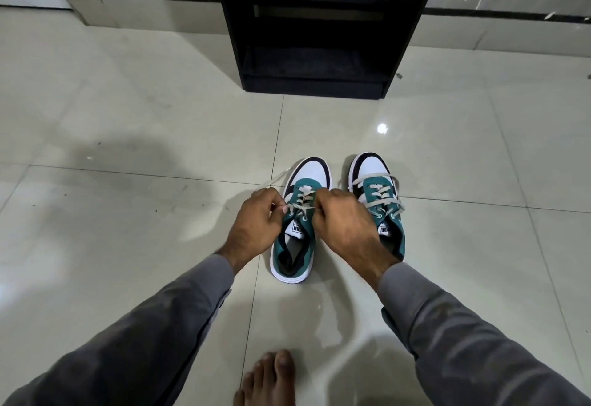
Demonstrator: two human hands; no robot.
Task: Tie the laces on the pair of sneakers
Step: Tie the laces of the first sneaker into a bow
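Observation:
Two teal, white and black sneakers stand side by side on the tiled floor, toes pointing away from me. Over the left sneaker [295,246], my left hand [256,223] pinches one end of its grey lace [300,206], whose loose tail [276,179] trails off to the left. My right hand [347,223] pinches the other end of that lace above the eyelets. The right sneaker [374,175] is partly hidden behind my right hand; its laces [383,204] lie loose across the tongue.
A black open shelf unit [316,31] stands on the floor just beyond the sneakers. A bare foot [268,380] shows at the bottom edge. Glossy pale floor tiles [128,150] spread to both sides, with a wall base at the back.

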